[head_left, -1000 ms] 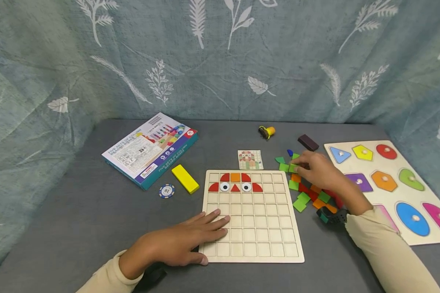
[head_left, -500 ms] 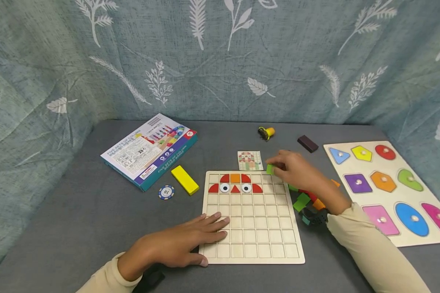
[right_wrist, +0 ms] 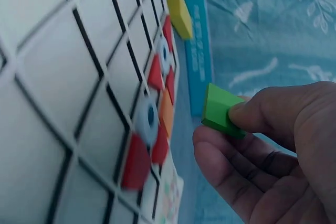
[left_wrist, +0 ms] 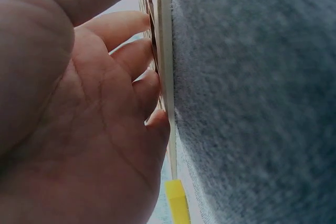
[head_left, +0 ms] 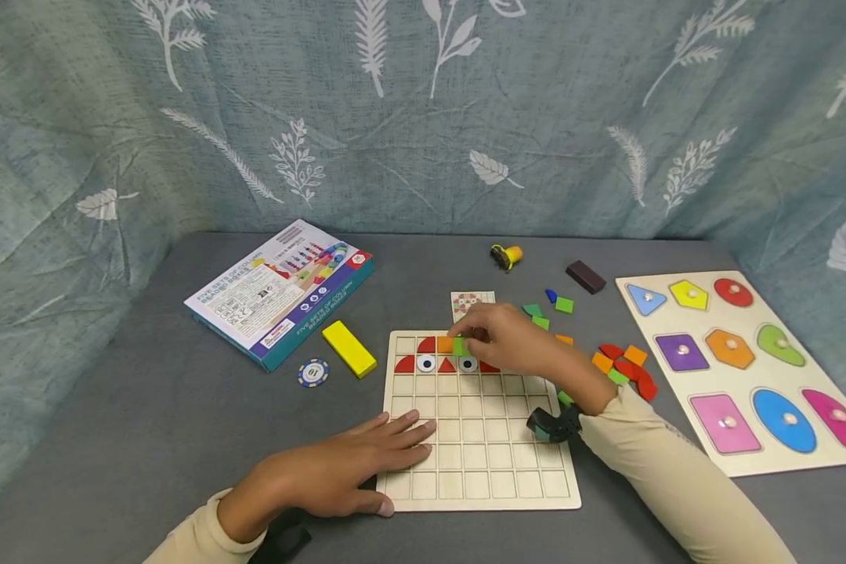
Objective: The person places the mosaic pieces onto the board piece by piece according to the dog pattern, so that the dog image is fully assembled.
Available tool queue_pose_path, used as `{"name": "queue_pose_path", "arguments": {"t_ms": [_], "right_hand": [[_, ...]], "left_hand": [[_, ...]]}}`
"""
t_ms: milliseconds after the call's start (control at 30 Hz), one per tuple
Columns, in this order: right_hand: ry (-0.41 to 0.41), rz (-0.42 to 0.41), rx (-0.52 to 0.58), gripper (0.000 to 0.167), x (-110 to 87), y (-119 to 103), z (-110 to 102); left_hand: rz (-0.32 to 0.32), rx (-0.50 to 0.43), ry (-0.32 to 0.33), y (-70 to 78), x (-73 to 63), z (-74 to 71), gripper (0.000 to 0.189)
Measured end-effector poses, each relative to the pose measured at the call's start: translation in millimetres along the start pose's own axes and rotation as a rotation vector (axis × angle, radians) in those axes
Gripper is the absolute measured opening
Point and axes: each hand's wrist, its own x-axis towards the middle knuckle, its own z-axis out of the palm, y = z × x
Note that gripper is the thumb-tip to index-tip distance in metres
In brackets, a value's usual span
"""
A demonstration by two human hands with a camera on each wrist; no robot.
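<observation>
My right hand (head_left: 511, 338) pinches a green square tile (right_wrist: 220, 109) between thumb and fingers, held above the top rows of the wooden grid board (head_left: 475, 454). Red pieces, an orange square (head_left: 445, 345) and two eye tiles, one of them this eye tile (head_left: 426, 363), sit in the top two rows. My left hand (head_left: 352, 466) lies with fingers straight on the board's lower left part, thumb at the near edge. In the left wrist view its fingertips rest over the board's edge (left_wrist: 166, 51). A small pattern card (head_left: 468, 300) stands behind the board, partly hidden by the right hand.
Loose green, red and orange tiles (head_left: 623, 364) lie right of the board. Farther right is a knobbed shape puzzle (head_left: 684, 392). A dark block (head_left: 585, 276) and a small yellow-and-black object (head_left: 506, 257) lie behind. At left are a yellow block (head_left: 349, 348), a poker chip (head_left: 313, 373) and a box (head_left: 282, 290).
My right hand has picked a green tile from the loose tiles and carried it left over the board's top rows. The left hand stays in place on the board.
</observation>
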Motion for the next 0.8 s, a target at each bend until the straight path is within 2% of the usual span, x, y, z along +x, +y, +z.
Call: {"name": "queue_pose_path", "arguments": {"t_ms": [100,267,467,600,800], "right_hand": [[-0.025,-0.038,-0.025,0.022,6.3,-4.6,10.0],[-0.078,-0.033,-0.067,0.021,11.8,-8.5,23.5],[-0.11,-0.022,-0.028,0.022,15.6,-12.8,32.7],[-0.141,-0.034,-0.032,0.022,19.3,-18.8,36.0],[-0.145,-0.068,-0.01,0.023,24.9,-26.8,40.3]], "left_hand": [[0.012,0.003,0.006,-0.5,-1.3,0.0,0.07],[0.054,0.011,0.011,-1.4,-2.1,-0.4,0.067],[0.087,0.04,0.01,-2.2,-1.5,-0.3,0.064],[0.101,0.037,0.009,-2.9,-1.2,-0.4,0.063],[0.108,0.051,0.013,-4.4,-1.7,0.3,0.061]]}}
